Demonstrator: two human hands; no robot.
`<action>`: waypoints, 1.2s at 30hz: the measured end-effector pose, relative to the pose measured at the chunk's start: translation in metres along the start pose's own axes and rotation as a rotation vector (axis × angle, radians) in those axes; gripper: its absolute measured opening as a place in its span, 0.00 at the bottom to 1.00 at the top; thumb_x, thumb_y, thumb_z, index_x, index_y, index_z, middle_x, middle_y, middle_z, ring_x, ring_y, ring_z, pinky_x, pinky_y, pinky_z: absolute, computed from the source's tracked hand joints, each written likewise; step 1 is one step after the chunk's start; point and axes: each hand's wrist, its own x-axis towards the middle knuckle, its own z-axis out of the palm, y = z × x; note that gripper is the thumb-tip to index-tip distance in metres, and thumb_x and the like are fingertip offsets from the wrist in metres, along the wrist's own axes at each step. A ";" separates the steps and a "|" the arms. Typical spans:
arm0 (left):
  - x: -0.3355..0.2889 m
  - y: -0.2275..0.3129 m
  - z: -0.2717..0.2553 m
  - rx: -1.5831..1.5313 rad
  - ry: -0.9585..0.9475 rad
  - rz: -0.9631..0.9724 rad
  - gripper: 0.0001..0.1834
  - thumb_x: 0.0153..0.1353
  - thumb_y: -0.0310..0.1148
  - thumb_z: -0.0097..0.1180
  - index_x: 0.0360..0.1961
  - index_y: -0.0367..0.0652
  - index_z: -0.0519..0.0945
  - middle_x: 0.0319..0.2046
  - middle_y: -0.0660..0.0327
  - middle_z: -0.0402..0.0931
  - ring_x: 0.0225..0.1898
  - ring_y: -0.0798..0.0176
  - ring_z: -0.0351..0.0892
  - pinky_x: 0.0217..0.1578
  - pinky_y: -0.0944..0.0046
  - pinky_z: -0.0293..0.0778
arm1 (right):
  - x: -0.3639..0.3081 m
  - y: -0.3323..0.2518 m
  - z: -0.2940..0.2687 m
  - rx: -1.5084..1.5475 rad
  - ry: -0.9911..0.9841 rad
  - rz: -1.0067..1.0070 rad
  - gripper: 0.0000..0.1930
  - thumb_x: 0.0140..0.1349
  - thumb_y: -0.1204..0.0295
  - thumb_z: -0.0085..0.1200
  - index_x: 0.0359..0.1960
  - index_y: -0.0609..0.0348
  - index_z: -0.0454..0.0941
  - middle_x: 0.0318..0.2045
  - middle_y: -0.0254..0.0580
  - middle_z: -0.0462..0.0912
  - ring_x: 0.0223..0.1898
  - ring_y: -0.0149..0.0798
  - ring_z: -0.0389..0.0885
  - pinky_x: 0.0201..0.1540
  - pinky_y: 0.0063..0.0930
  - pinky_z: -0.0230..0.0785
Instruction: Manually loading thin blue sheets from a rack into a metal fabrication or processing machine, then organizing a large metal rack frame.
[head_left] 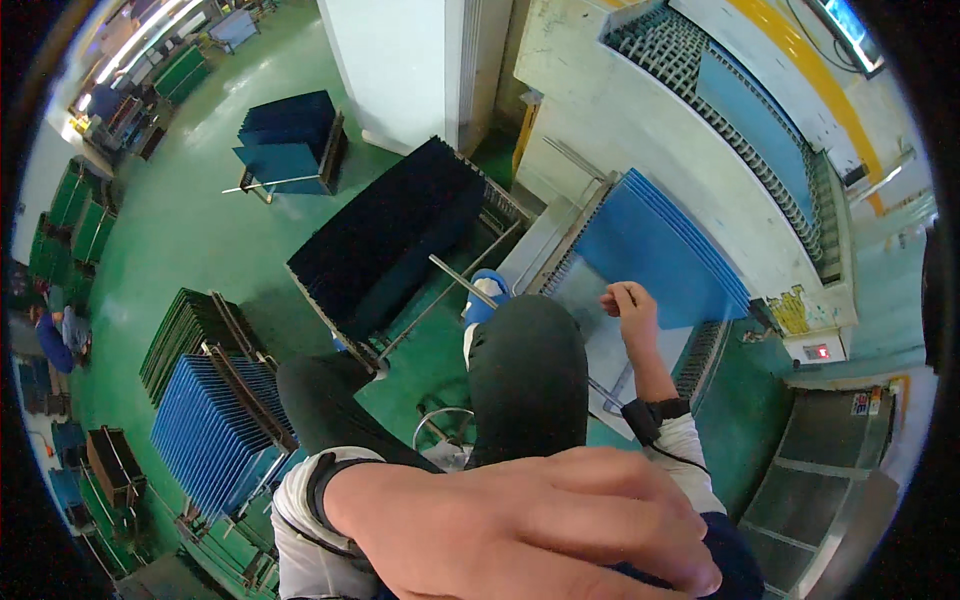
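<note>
My left hand (520,525) looms large at the bottom of the view, close in front of me. Its back faces up and its fingers bend downward, held near one another; the palm side is hidden. Farther off on the right, my right hand (632,302) is raised with its fingers curled in and nothing visible in them. Just beyond it, several blue panels (660,240) stand on edge in a slotted rack (570,240). The right hand appears in front of their near side; whether it touches them I cannot tell.
A rack of dark panels (390,240) stands ahead of my knees, and blue panels (215,430) fill another at left. A pale machine (590,125) with a roller bed (740,130) runs along the right. A white column (400,70) rises ahead. A person (55,335) is far left.
</note>
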 end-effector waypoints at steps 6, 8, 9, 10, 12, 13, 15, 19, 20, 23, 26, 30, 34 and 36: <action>0.005 -0.012 0.013 0.228 0.065 0.072 0.16 0.65 0.33 0.47 0.44 0.29 0.75 0.49 0.44 0.71 0.48 0.43 0.71 0.48 0.49 0.66 | 0.002 0.013 0.000 0.012 -0.038 0.003 0.09 0.65 0.70 0.50 0.34 0.64 0.78 0.27 0.41 0.82 0.26 0.31 0.80 0.33 0.25 0.74; 0.006 -0.016 0.013 0.252 0.101 0.128 0.14 0.63 0.32 0.49 0.42 0.29 0.77 0.47 0.46 0.73 0.46 0.44 0.72 0.46 0.50 0.67 | 0.000 0.015 -0.001 0.011 -0.035 0.005 0.09 0.65 0.70 0.50 0.34 0.64 0.78 0.26 0.41 0.82 0.26 0.31 0.80 0.33 0.25 0.74; 0.006 -0.017 0.012 0.266 0.119 0.159 0.13 0.62 0.31 0.50 0.40 0.30 0.77 0.46 0.46 0.74 0.46 0.45 0.73 0.45 0.51 0.67 | -0.001 0.015 0.000 0.015 -0.041 0.007 0.09 0.65 0.70 0.49 0.33 0.64 0.78 0.26 0.42 0.82 0.27 0.31 0.80 0.34 0.25 0.74; 0.006 -0.019 0.012 0.275 0.140 0.189 0.13 0.62 0.31 0.51 0.39 0.30 0.78 0.45 0.47 0.75 0.45 0.45 0.73 0.44 0.51 0.68 | -0.003 0.015 0.001 0.011 -0.039 0.003 0.09 0.65 0.70 0.49 0.33 0.64 0.78 0.26 0.42 0.82 0.27 0.31 0.80 0.34 0.25 0.74; 0.007 -0.021 0.013 0.304 0.182 0.262 0.11 0.60 0.30 0.54 0.37 0.31 0.79 0.43 0.48 0.77 0.43 0.47 0.75 0.43 0.52 0.69 | -0.005 0.014 0.006 -0.047 -0.060 -0.010 0.10 0.66 0.70 0.49 0.33 0.63 0.78 0.27 0.39 0.82 0.27 0.30 0.79 0.32 0.23 0.73; 0.008 -0.023 0.013 0.312 0.206 0.307 0.10 0.59 0.29 0.55 0.36 0.31 0.80 0.42 0.49 0.77 0.42 0.47 0.75 0.42 0.53 0.70 | -0.003 0.014 0.005 -0.050 -0.063 -0.014 0.10 0.66 0.70 0.49 0.33 0.63 0.78 0.27 0.39 0.82 0.27 0.30 0.79 0.32 0.23 0.73; 0.009 -0.028 0.012 0.314 0.225 0.366 0.09 0.57 0.28 0.57 0.34 0.32 0.81 0.40 0.50 0.79 0.40 0.49 0.77 0.40 0.54 0.71 | -0.005 0.020 0.005 0.000 -0.053 0.020 0.10 0.66 0.69 0.49 0.33 0.63 0.78 0.27 0.40 0.82 0.27 0.30 0.80 0.32 0.24 0.73; 0.008 -0.028 0.007 0.332 0.153 0.374 0.08 0.56 0.29 0.58 0.30 0.34 0.82 0.36 0.53 0.80 0.38 0.50 0.77 0.39 0.54 0.70 | -0.006 0.031 0.006 -0.001 -0.075 0.039 0.10 0.66 0.69 0.49 0.34 0.63 0.78 0.28 0.40 0.82 0.27 0.30 0.80 0.32 0.24 0.74; 0.004 -0.024 0.005 0.330 0.172 0.352 0.08 0.56 0.30 0.58 0.29 0.34 0.81 0.34 0.55 0.80 0.37 0.51 0.77 0.39 0.54 0.70 | -0.005 0.033 0.008 0.033 -0.085 0.052 0.09 0.66 0.70 0.49 0.33 0.64 0.78 0.27 0.41 0.82 0.27 0.30 0.79 0.32 0.24 0.73; -0.014 -0.003 -0.018 0.177 0.012 -0.041 0.10 0.65 0.32 0.49 0.31 0.41 0.79 0.42 0.47 0.80 0.46 0.44 0.77 0.52 0.45 0.66 | -0.005 0.026 0.000 0.018 -0.075 0.046 0.09 0.65 0.71 0.49 0.33 0.64 0.77 0.28 0.41 0.82 0.27 0.30 0.79 0.32 0.24 0.72; -0.024 -0.015 -0.034 0.179 0.215 -0.134 0.04 0.60 0.32 0.50 0.32 0.45 0.77 0.36 0.53 0.81 0.41 0.49 0.78 0.51 0.50 0.67 | -0.009 0.023 0.003 -0.002 -0.083 0.052 0.09 0.65 0.71 0.49 0.34 0.64 0.77 0.27 0.40 0.81 0.28 0.31 0.80 0.32 0.24 0.73; -0.025 -0.021 -0.026 0.125 0.531 -0.217 0.03 0.58 0.28 0.50 0.28 0.45 0.75 0.32 0.55 0.80 0.39 0.53 0.78 0.50 0.54 0.69 | -0.012 0.022 0.002 0.035 -0.047 0.069 0.08 0.65 0.71 0.49 0.34 0.63 0.77 0.27 0.40 0.81 0.28 0.32 0.80 0.33 0.25 0.74; -0.024 -0.023 -0.029 0.155 0.528 -0.246 0.03 0.57 0.27 0.49 0.28 0.45 0.75 0.31 0.55 0.80 0.40 0.54 0.78 0.49 0.55 0.69 | -0.012 0.022 0.000 0.025 -0.065 0.056 0.08 0.65 0.71 0.49 0.34 0.63 0.77 0.27 0.40 0.81 0.28 0.31 0.80 0.33 0.25 0.74; -0.022 -0.022 -0.029 0.155 0.509 -0.274 0.05 0.58 0.27 0.48 0.27 0.44 0.75 0.31 0.54 0.80 0.40 0.55 0.78 0.48 0.55 0.69 | -0.012 0.024 -0.001 0.004 -0.068 0.026 0.08 0.65 0.71 0.49 0.34 0.63 0.77 0.27 0.40 0.81 0.28 0.31 0.80 0.32 0.25 0.74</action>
